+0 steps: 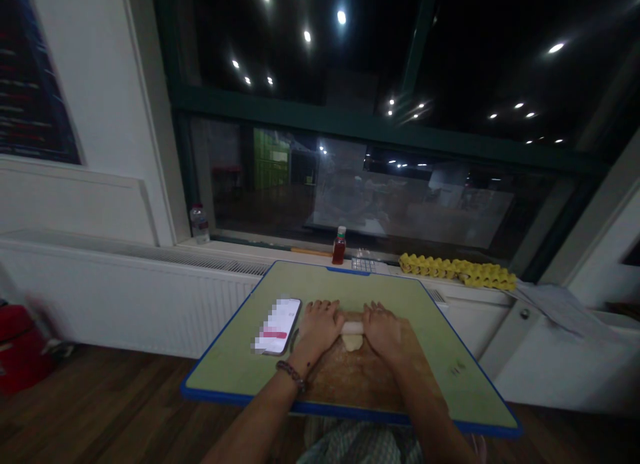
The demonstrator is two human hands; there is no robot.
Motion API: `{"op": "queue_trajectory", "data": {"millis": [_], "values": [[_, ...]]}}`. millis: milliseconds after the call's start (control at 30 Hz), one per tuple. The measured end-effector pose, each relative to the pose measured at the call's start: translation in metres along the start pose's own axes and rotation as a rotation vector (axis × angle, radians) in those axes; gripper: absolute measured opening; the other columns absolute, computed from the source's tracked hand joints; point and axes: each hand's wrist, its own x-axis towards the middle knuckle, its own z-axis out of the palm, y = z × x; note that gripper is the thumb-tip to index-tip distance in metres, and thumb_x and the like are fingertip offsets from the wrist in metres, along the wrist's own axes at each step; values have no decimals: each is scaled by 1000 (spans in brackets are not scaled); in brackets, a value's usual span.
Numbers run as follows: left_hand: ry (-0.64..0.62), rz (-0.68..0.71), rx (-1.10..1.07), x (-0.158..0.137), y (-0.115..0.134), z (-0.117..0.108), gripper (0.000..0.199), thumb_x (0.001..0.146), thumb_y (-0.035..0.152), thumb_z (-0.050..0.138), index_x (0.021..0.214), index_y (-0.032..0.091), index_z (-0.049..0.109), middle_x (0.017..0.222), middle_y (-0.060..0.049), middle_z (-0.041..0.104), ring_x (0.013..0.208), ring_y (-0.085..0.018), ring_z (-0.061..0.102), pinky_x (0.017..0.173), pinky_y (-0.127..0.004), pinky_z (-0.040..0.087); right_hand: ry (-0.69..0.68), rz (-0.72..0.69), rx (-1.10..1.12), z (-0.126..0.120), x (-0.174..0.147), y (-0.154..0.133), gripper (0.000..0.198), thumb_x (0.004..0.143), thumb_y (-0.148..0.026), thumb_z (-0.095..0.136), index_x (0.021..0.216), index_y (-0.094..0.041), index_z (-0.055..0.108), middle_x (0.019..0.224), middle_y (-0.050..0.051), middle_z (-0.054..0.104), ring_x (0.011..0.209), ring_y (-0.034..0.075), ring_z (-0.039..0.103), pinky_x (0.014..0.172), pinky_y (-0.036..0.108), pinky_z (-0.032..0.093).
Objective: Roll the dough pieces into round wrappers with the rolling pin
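Both ends of a short, pale rolling pin point(352, 327) are covered by my hands. My left hand point(321, 326) grips its left end, with a beaded bracelet on that wrist. On the other end, my right hand point(381, 329) is closed over the pin. A small flat piece of dough point(353, 343) shows just below the pin, between the hands. Under it lies a brown wooden board point(355, 384), with light smears that look like flour. The far part of the dough is hidden by the pin.
The board rests on a green folding table point(230, 374) with a blue rim. A lit phone point(280, 327) lies left of my hands. Along the windowsill are a red sauce bottle point(339, 246), a clear plastic bottle point(199, 224) and yellow egg trays point(455, 271). A radiator point(150, 297) stands behind.
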Motion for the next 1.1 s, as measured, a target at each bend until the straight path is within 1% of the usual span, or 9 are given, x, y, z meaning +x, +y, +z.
{"op": "queue_trajectory", "data": {"millis": [133, 233, 333, 433, 733, 867, 1000, 1067, 1100], "values": [[-42, 39, 9, -5, -2, -1, 42, 94, 32, 37, 127, 17, 59, 121, -12, 65, 112, -29, 57, 95, -44, 39, 40, -15, -48, -2, -7, -4, 37, 90, -7, 38, 118, -7, 62, 109, 21, 68, 105, 25, 64, 90, 36, 48], [-60, 42, -3, -9, -3, -1, 43, 95, 31, 35, 130, 17, 57, 125, -11, 64, 114, -27, 57, 96, -43, 41, 52, 38, -24, -3, -11, -7, 37, 92, -10, 36, 119, -9, 62, 107, 18, 69, 100, 23, 65, 87, 36, 49], [-49, 40, -12, -13, -3, -1, 44, 96, 32, 34, 132, 17, 56, 132, -11, 60, 122, -27, 53, 100, -43, 39, 59, 55, 0, -1, -16, -7, 39, 94, -12, 34, 122, -11, 60, 115, 17, 67, 102, 22, 65, 87, 34, 50], [-16, 63, -11, -17, -2, 0, 45, 96, 33, 34, 132, 17, 56, 138, -11, 55, 128, -28, 48, 104, -44, 36, 82, 41, 10, 5, -24, -4, 40, 93, -13, 34, 124, -12, 60, 127, 16, 61, 111, 22, 61, 92, 35, 48], [18, 101, -54, -31, -1, -1, 41, 95, 30, 37, 130, 20, 57, 138, -7, 55, 127, -24, 49, 104, -42, 38, 123, -21, -5, 10, -48, -2, 46, 91, -8, 36, 133, -12, 54, 138, 16, 51, 119, 23, 56, 97, 36, 47], [14, 115, -48, -28, 1, -3, 40, 94, 30, 40, 128, 20, 59, 137, -7, 56, 127, -25, 49, 106, -43, 36, 88, 14, 40, 9, -50, -2, 47, 92, -8, 33, 135, -9, 51, 130, 19, 59, 115, 20, 60, 95, 30, 46], [-30, 102, -19, -13, 3, -4, 41, 94, 33, 39, 125, 18, 61, 136, -9, 57, 128, -27, 48, 105, -44, 36, -40, 28, 67, 12, -36, 3, 44, 94, -10, 30, 126, -10, 59, 117, 17, 67, 102, 20, 66, 89, 30, 48], [-60, 98, -5, -4, 3, -4, 42, 94, 32, 36, 124, 17, 61, 134, -11, 58, 127, -29, 48, 102, -45, 37, -78, 23, 63, 14, -23, 6, 41, 94, -12, 31, 120, -12, 63, 116, 16, 67, 104, 20, 65, 91, 30, 47], [-73, 92, -1, 0, 2, -4, 42, 95, 32, 35, 123, 17, 62, 132, -11, 59, 126, -29, 49, 101, -46, 38, -68, 21, 61, 16, -16, 7, 40, 95, -13, 32, 120, -11, 63, 121, 16, 65, 109, 20, 62, 96, 31, 44]]}}
